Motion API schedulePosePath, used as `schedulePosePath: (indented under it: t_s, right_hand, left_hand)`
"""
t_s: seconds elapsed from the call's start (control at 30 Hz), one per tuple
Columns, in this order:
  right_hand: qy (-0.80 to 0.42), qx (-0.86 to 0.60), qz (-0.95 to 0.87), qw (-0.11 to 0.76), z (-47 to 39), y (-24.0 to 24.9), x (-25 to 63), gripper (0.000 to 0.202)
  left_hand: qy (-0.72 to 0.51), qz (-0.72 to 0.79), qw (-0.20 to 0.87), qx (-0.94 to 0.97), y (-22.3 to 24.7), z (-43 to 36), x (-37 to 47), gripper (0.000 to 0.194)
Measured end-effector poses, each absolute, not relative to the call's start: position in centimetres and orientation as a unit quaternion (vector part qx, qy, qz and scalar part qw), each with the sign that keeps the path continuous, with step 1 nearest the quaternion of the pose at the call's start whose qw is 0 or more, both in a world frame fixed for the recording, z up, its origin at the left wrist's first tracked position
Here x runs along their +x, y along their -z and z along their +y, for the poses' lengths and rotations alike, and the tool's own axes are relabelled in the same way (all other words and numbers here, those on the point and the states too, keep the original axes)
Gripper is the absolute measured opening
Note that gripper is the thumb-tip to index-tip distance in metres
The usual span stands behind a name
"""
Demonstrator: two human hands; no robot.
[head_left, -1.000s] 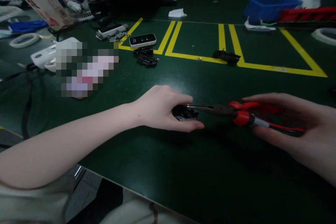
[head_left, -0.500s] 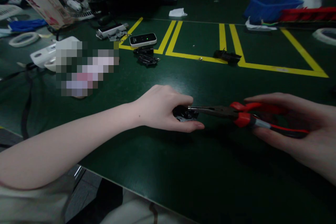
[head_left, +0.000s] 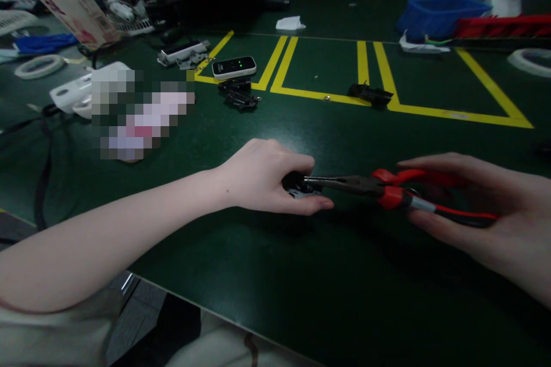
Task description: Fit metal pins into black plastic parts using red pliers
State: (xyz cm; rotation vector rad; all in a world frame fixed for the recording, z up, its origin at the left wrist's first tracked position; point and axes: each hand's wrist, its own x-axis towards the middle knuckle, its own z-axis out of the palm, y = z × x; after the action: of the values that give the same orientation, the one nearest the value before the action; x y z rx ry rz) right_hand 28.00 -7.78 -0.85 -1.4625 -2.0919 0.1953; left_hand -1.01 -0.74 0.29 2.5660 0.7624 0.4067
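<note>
We had the thumb and forefinger of the left hand [head_left: 260,176] parted around a small black and grey plastic part [head_left: 297,182], pinching it from its near and far sides; the other fingers were hidden beneath the hand. In the right hand [head_left: 512,200] we held long-nosed metal pliers with red and black handles [head_left: 391,196], the fingers along the far handle and the thumb along the near one, with a gap between the handles. The narrow tips met the plastic part, though we could not tell whether they were clamped on it.

Our left arm reached in from the lower left, back of the hand up, low over the dark green tabletop [head_left: 267,281]. The right hand came from the right edge, palm turned inward, so that the pliers pointed left. The plastic part sat between our hands, nearer the left, this side of the yellow tape lines [head_left: 321,93].

Compared with half a second earlier, our right hand and the pliers had shifted slightly left, the tips a little farther over the part, while the left hand had hardly moved.
</note>
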Motion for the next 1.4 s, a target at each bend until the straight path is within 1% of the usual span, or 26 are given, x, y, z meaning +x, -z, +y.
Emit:
schedulePosePath:
  t_s: [0.17, 0.43, 0.67, 0.83, 0.93, 1.0, 1.1, 1.27, 1.4]
  right_hand:
    - [-0.06, -0.535, -0.796, 0.274, -7.6, 0.9, 28.2, 0.05]
    - [-0.047, -0.523, -0.805, 0.275, -7.4, 0.9, 28.5, 0.05]
    - [-0.009, -0.5, -0.824, 0.266, -7.2, 1.0, 28.4, 0.052]
    - [-0.008, -0.505, -0.821, 0.266, -7.2, 0.8, 28.6, 0.052]
    - [0.003, -0.512, -0.819, 0.261, -7.2, 0.7, 28.7, 0.054]
    - [0.013, -0.515, -0.817, 0.258, -7.2, 0.7, 28.7, 0.054]
    - [0.035, -0.51, -0.82, 0.256, -7.1, 0.7, 28.6, 0.053]
    - [0.042, -0.504, -0.825, 0.253, -6.9, 0.8, 28.7, 0.052]
    - [0.037, -0.506, -0.824, 0.25, -6.7, 1.0, 28.9, 0.053]
  left_hand:
    - [-0.128, 0.281, 0.201, 0.93, -0.1, -0.7, -1.0, 0.046]
    - [-0.143, 0.272, 0.233, 0.923, -0.3, -0.6, -1.0, 0.044]
    - [-0.123, 0.279, 0.19, 0.933, 0.1, -0.5, -1.0, 0.046]
    - [-0.18, 0.26, 0.214, 0.924, -0.4, -0.5, -1.2, 0.038]
    - [-0.196, 0.266, 0.208, 0.921, -0.6, -0.2, -1.6, 0.048]
    - [-0.191, 0.277, 0.201, 0.92, -0.7, 0.1, -1.7, 0.057]
    - [-0.183, 0.285, 0.196, 0.92, -0.6, 0.4, -1.9, 0.066]
    - [-0.172, 0.294, 0.199, 0.919, -0.7, 0.6, -2.1, 0.074]
    - [-0.159, 0.284, 0.209, 0.922, -0.5, 1.0, -2.4, 0.071]
